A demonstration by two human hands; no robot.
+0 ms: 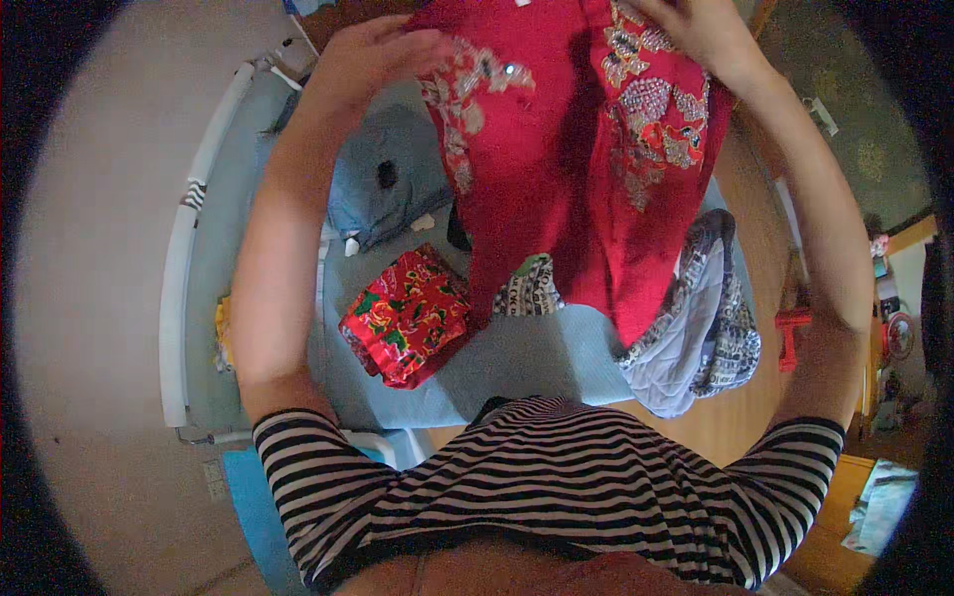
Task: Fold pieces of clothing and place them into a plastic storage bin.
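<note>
A red garment (551, 149) with two leg-like panels hangs before me, held up over a blue-grey padded surface. Sparkling beaded and sequined flowers run down both its sides. My left hand (373, 59) holds its upper left edge, the fingers partly lost in blur. At the upper right edge, my right hand (697, 37) grips the cloth, cut off by the frame's top. The garment's top also lies beyond the frame. Below it to the left rests a folded red floral cloth (406, 316). A grey-and-white quilted cloth with printed lettering (697, 328) drapes over the surface's right edge.
The padded surface (536, 357) has a white rail (182, 298) along its left side. A rumpled blue-grey cloth (387, 179) lies farther back. Another printed cloth (529, 287) shows beneath the garment. Beyond the wooden floor at right stand a red object (791, 339) and a small fan (899, 334).
</note>
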